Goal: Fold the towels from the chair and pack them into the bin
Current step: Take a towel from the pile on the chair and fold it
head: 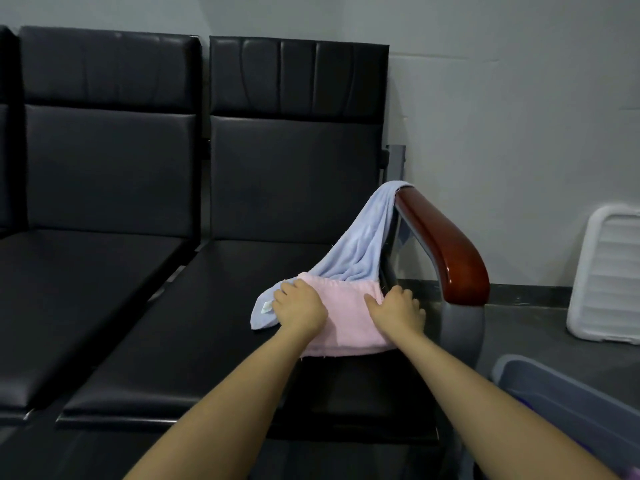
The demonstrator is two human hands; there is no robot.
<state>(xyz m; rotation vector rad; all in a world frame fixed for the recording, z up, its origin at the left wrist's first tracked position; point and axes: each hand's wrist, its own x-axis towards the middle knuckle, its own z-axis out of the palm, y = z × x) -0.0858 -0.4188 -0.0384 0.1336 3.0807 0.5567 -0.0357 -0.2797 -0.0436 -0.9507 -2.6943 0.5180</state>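
A pink towel lies folded on the black chair seat near its right side. My left hand rests flat on the pink towel's left edge, fingers spread. My right hand presses on its right edge beside the armrest. A light blue towel hangs from the wooden armrest down to the seat, its lower end under the pink towel. A bluish-grey bin stands on the floor at the lower right, only partly in view.
A second black seat adjoins on the left. A white ribbed lid leans against the wall at the right. Grey floor lies between the chair and the lid.
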